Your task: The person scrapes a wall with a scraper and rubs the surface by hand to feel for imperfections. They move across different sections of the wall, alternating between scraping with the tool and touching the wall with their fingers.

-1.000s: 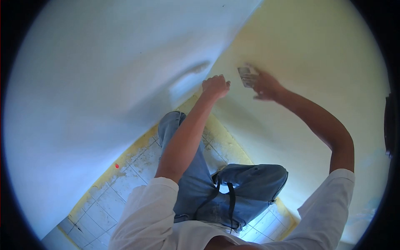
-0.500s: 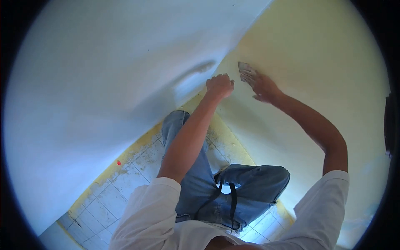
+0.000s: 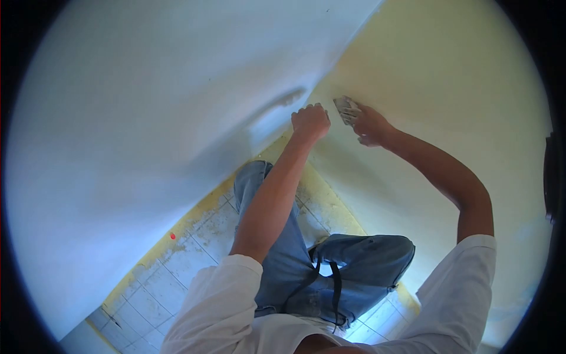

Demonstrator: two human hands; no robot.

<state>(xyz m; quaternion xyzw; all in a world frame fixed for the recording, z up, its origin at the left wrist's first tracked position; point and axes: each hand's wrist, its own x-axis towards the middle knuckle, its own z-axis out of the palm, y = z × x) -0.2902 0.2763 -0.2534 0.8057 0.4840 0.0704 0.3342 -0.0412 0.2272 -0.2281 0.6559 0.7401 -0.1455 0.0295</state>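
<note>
My right hand (image 3: pixel 369 124) presses a small flat greyish piece that looks like sandpaper (image 3: pixel 342 111) against the cream wall (image 3: pixel 448 88), just right of the corner. Whitish dust coats its fingers, which lie over the piece. My left hand (image 3: pixel 311 121) is closed in a fist in front of the corner, a short way left of the right hand. Whether anything is inside the fist is hidden. Beside it, the bluish-white wall (image 3: pixel 147 106) bears the shadow of the left arm.
Yellow-edged floor tiles (image 3: pixel 159 289), stained and dusty, lie below. A small red object (image 3: pixel 173 236) rests by the left wall's base. My bent legs in jeans (image 3: pixel 277 259) occupy the space beneath my arms. A dark object (image 3: pixel 550 177) stands at the far right edge.
My right hand has slid slightly down the cream wall with the flat piece. The left fist stays almost where it was. The view has shifted a little.
</note>
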